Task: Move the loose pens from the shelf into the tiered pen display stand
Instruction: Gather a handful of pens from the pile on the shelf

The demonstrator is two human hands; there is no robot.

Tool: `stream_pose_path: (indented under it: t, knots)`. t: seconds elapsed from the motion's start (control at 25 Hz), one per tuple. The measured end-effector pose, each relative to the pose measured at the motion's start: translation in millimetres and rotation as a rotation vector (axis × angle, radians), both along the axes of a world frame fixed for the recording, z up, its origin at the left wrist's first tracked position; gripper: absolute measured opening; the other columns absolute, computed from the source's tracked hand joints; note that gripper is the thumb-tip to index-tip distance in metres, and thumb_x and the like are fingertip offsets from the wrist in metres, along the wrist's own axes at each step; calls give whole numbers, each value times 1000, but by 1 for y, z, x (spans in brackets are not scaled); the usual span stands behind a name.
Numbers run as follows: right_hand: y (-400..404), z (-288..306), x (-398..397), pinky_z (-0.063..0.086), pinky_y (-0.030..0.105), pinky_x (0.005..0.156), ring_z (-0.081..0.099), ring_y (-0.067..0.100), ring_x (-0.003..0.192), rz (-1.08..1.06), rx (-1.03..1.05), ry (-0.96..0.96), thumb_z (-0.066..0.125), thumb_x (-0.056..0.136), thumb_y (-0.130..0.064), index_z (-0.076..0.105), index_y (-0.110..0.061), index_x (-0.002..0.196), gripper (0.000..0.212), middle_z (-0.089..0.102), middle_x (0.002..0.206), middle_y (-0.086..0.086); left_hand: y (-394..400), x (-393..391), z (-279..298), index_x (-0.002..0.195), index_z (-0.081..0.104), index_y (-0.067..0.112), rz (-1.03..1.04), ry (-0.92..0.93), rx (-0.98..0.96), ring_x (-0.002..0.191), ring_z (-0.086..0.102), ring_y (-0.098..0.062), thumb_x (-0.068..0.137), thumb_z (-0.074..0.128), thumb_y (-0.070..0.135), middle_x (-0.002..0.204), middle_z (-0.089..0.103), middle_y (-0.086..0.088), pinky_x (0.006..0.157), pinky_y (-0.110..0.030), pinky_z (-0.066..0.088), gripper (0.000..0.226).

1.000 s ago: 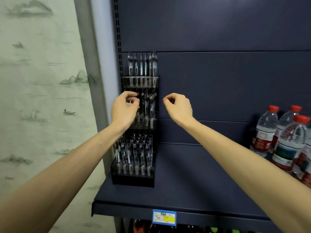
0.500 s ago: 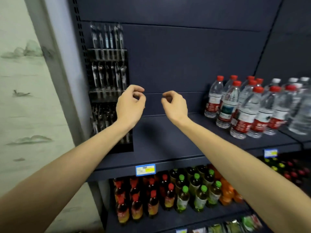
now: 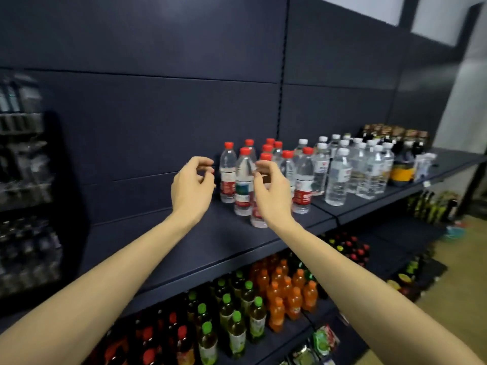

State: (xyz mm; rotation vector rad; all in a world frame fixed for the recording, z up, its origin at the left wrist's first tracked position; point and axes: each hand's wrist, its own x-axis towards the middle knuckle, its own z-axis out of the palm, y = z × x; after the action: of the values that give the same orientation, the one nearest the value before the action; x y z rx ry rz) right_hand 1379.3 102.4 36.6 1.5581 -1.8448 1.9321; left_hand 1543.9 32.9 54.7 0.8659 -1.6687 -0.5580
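The tiered pen display stand (image 3: 23,180) sits blurred at the far left edge, its rows filled with pens. I see no loose pens on the dark shelf (image 3: 210,243). My left hand (image 3: 193,188) and my right hand (image 3: 272,192) hover side by side above the shelf, well to the right of the stand. The fingers of both are loosely curled and hold nothing. My right hand is in front of the red-capped water bottles (image 3: 228,175) and hides part of them.
White-capped water bottles (image 3: 338,175) and dark bottles (image 3: 400,164) line the shelf further right. Below are orange drinks (image 3: 286,293) and green-capped bottles (image 3: 232,327). A wooden floor (image 3: 448,312) shows at the lower right.
The view has swung right, so the pen stand has slid to the left edge. Both hands have left the stand's middle tier and now hang in front of the water bottles, holding nothing.
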Motion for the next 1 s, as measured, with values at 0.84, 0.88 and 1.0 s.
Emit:
stream_pose_path:
  t: [0.84,0.88,1.0]
  knots:
    - [223,-117,-614,42,36,102,48,27,133,-625,663,-33,56,99,-35,46,-15,147,53,49,145,9,98,-652,-99,145,51,22,-652,-731,-202,100,59,-5,97,61,33,144,43,14,89,-34,50,50]
    - [218,-119,-636,42,36,103,47,28,134,-625,687,-33,57,98,-35,46,-14,147,54,49,145,10,93,-676,-100,146,48,23,-674,-748,-220,103,59,-7,97,61,33,145,43,12,89,-33,49,51]
    - [198,-105,-701,41,38,107,44,31,137,-624,760,-36,59,97,-35,44,-12,149,59,49,146,14,68,-744,-91,151,41,23,-718,-799,-238,111,59,-14,98,61,35,145,46,6,91,-36,49,58]
